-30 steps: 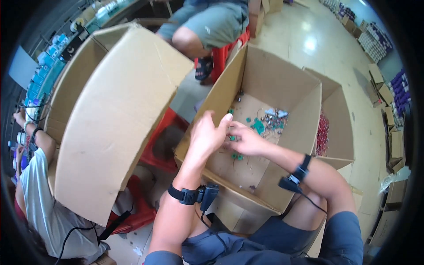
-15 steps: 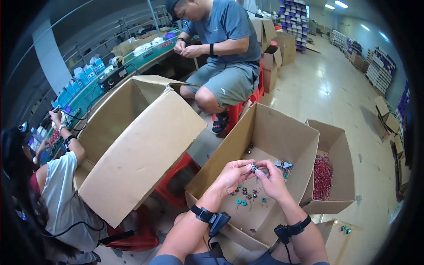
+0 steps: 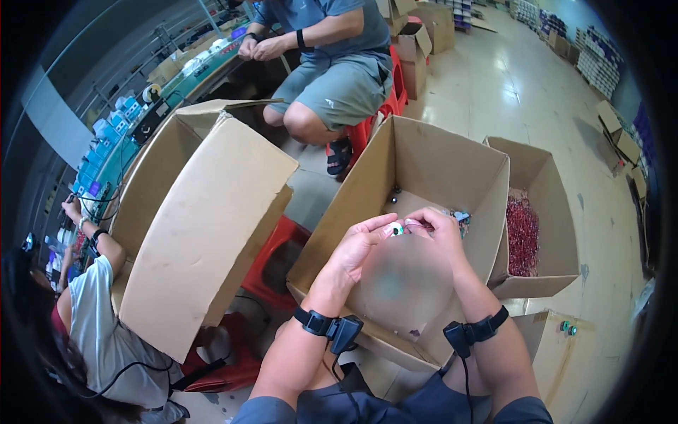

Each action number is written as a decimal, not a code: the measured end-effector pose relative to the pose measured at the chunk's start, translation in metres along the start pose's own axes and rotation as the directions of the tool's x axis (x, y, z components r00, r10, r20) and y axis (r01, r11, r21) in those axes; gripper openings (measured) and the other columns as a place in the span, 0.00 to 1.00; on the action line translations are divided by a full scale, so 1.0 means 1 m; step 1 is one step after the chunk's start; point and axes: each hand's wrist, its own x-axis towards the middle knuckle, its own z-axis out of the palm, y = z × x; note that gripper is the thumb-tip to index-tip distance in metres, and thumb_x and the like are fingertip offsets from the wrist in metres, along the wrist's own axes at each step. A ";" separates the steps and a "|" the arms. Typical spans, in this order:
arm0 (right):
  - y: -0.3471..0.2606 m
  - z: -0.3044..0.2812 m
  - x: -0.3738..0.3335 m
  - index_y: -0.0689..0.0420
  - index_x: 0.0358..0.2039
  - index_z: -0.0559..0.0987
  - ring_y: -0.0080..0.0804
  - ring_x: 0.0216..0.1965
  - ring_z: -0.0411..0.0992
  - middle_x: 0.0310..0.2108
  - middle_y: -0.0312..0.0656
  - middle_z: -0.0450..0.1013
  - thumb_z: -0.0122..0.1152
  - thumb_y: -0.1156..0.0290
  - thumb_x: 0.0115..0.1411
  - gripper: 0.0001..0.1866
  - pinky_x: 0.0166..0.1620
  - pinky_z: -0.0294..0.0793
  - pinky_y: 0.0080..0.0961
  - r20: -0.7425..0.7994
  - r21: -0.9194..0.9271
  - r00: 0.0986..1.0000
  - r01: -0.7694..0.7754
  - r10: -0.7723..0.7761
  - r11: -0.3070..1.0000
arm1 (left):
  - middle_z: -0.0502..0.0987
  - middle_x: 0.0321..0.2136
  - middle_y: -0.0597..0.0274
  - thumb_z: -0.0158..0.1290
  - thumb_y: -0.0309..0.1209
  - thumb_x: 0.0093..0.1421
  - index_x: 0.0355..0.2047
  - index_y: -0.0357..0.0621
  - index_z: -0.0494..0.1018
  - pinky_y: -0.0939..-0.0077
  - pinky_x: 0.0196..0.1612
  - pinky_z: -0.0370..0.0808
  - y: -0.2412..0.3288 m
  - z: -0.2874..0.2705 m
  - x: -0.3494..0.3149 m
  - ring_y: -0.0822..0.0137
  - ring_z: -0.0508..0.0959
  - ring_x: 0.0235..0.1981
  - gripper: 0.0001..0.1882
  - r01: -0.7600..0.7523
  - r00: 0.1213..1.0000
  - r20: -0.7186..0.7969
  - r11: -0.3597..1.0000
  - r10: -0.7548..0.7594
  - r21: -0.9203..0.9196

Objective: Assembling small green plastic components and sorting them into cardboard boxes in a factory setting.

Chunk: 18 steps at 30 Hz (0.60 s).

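Observation:
Over an open cardboard box [image 3: 452, 152], my two hands meet. My left hand [image 3: 353, 251] pinches a small round part [image 3: 397, 230], green and white with a dark middle, between thumb and fingertips. Close beside it, the closed fingertips of my right hand [image 3: 439, 233] pinch what looks like a thin reddish wire [image 3: 418, 225] coming from that part. Small mixed pieces [image 3: 461, 218] lie in the box beyond my right hand, and a couple of dark round pieces [image 3: 394, 199] rest near its far left wall. A blurred patch hides much of the box floor below my hands.
Right of the box stands another carton [image 3: 540, 283] with a heap of red wires [image 3: 522, 233]. A large tilted carton [image 3: 212, 226] is on the left, beside a red stool [image 3: 272, 272]. One person [image 3: 332, 85] sits ahead; another [image 3: 106, 304] works at the green bench at left.
The view has shifted, so the surroundings sit higher. The part between my fingers has turned to show its green and white face, and my fingertips have spread slightly apart.

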 end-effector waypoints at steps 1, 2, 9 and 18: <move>0.000 -0.001 0.000 0.64 0.34 0.79 0.32 0.32 0.78 0.31 0.46 0.78 0.60 0.78 0.56 0.05 0.37 0.75 0.25 0.003 0.022 1.000 0.024 -0.024 0.999 | 0.75 0.46 0.49 0.48 0.19 0.63 0.52 0.30 0.69 0.66 0.55 0.76 -0.002 0.001 0.001 0.59 0.78 0.46 0.17 0.000 1.000 -0.013 1.000 0.000 0.019; -0.002 -0.001 -0.001 0.64 0.33 0.79 0.31 0.32 0.78 0.31 0.46 0.78 0.60 0.78 0.56 0.05 0.37 0.75 0.25 0.005 0.044 0.999 0.048 -0.048 0.998 | 0.75 0.46 0.49 0.48 0.19 0.63 0.52 0.30 0.69 0.66 0.55 0.76 -0.002 0.001 0.001 0.59 0.78 0.46 0.17 0.006 1.000 -0.013 1.000 -0.006 0.018; 0.004 0.002 -0.003 0.65 0.34 0.78 0.30 0.30 0.77 0.29 0.44 0.78 0.62 0.78 0.55 0.06 0.38 0.76 0.25 0.048 -0.047 0.998 -0.045 0.047 0.998 | 0.76 0.46 0.51 0.50 0.20 0.63 0.53 0.32 0.69 0.70 0.52 0.76 -0.007 -0.003 0.001 0.63 0.78 0.45 0.17 -0.045 0.998 -0.041 0.992 0.050 0.119; 0.013 0.000 -0.002 0.63 0.35 0.76 0.20 0.31 0.73 0.30 0.37 0.75 0.60 0.79 0.58 0.05 0.37 0.75 0.20 0.000 0.159 0.980 -0.199 0.201 0.967 | 0.77 0.43 0.52 0.54 0.20 0.61 0.48 0.31 0.72 0.70 0.50 0.77 -0.013 0.004 0.004 0.65 0.78 0.43 0.15 -0.102 0.987 -0.104 0.973 0.125 0.205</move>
